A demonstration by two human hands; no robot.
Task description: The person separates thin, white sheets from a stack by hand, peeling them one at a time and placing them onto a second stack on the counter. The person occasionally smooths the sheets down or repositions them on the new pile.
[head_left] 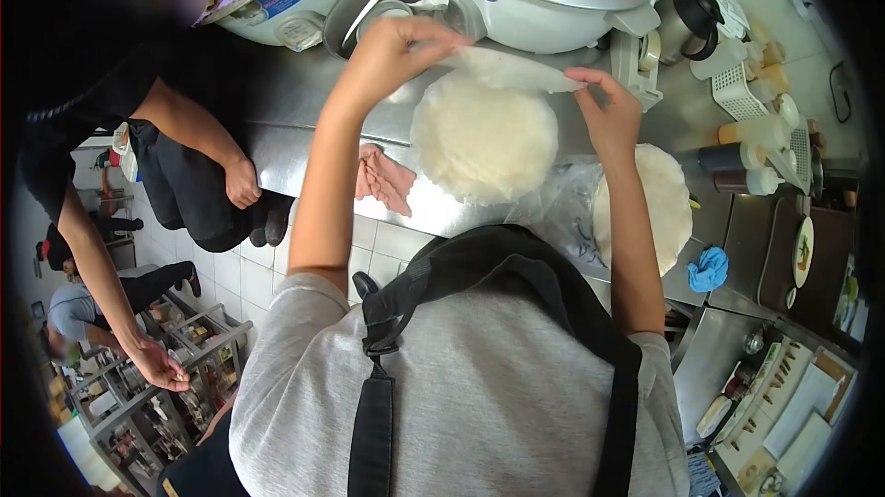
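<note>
Both hands hold up a thin, round, translucent white sheet [516, 70] over the steel counter [304, 160], toward 12 o'clock in the head view. The left hand [398, 53] has its thumb and fingertips together, clamped on the sheet's edge at the 10 o'clock end. The right hand [610, 114] pinches the opposite end, at 3 o'clock, between thumb and forefinger. The sheet sags slightly between the 2 grips, seen nearly edge-on at the far rim of a round stack of similar white sheets [484, 142]; whether it touches the stack, I cannot tell. At the stack's 8 o'clock lies a crumpled pink cloth [385, 181]. At its 4 o'clock are a crinkled clear plastic bag [562, 207] and a 2nd round white stack [653, 207], partly hidden by the right forearm. Beyond the hands, at 12 to 1 o'clock, stands a large white cooker with a glass lid [544, 8], and just beside it, toward 11, a round metal bowl [343, 22] with a white-handled utensil. A steel jug with a black top [684, 29] stands at 2 o'clock, and sauce bottles [751, 156] near 3. A balled blue cloth [708, 269] lies between 3 and 4. A co-worker in black [101, 100] is at 10 o'clock, hands well apart from the sheet.
</note>
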